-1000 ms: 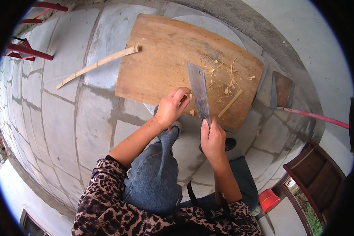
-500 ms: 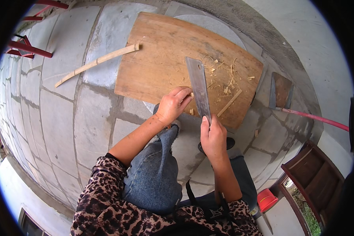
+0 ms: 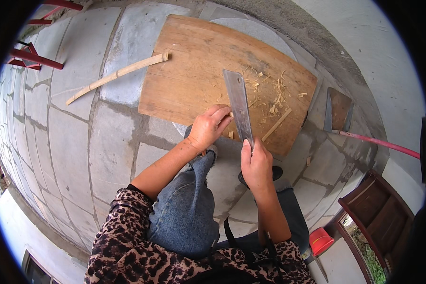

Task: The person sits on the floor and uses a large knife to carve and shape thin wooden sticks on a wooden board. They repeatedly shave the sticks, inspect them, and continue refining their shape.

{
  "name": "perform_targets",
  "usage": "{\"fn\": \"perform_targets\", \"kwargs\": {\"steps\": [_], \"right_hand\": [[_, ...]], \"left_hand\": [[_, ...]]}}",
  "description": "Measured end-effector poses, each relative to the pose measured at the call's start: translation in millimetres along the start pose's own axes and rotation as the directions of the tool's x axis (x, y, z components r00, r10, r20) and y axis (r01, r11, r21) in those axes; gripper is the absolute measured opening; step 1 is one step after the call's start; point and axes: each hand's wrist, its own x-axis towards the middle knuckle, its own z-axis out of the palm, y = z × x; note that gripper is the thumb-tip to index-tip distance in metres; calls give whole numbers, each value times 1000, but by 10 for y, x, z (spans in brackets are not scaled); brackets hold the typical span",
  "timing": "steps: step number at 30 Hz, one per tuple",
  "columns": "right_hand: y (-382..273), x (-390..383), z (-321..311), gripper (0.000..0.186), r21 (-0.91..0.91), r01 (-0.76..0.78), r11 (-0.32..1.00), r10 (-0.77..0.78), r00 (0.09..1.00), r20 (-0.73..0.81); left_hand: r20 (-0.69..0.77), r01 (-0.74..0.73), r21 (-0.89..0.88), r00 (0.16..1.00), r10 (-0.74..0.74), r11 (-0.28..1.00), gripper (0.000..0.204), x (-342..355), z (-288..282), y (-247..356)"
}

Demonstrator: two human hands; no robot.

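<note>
My right hand [image 3: 257, 161] is wrapped round the handle of a cleaver [image 3: 239, 102], whose broad metal blade points away from me over the wooden board [image 3: 189, 61]. Close by the blade's left side, my left hand [image 3: 209, 125] pinches a small pale piece of bamboo [image 3: 231, 114] at the board's near edge. Most of that piece is hidden by the fingers. Thin shavings [image 3: 274, 102] lie scattered on the board to the right of the blade, along with a narrow bamboo strip [image 3: 276, 124].
A long split bamboo length [image 3: 118, 74] rests with one end on the board's left edge. At right lies a metal shovel [image 3: 340, 111] with a pinkish handle. A red container [image 3: 321, 241] stands at lower right, near a dark wooden chair [image 3: 378, 215]. Red metal legs [image 3: 35, 59] show at upper left.
</note>
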Motion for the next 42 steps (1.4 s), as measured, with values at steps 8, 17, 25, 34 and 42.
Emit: {"fn": "perform_targets", "kwargs": {"steps": [8,17,25,34,42], "right_hand": [[15,-3,11,14,-42,-3,999,4,1000,6],[-41,-9,-43,13,-52,-11,999,10,1000,-11],[-67,-8,-63,15,-61,0,998,1,1000,12],[-44,9,-59,15,-73,3,997,-2,1000,17],[10,61,-38,16,-163,41,986,-38,999,20]], "left_hand": [[41,19,15,999,-20,1000,23,-18,63,-96],[65,-94,182,994,83,979,27,21,88,-98],[80,-130,233,990,114,964,29,20,39,-87],[121,-134,276,987,104,952,30,31,29,-93],[108,-141,284,988,114,948,30,37,32,-98]]}}
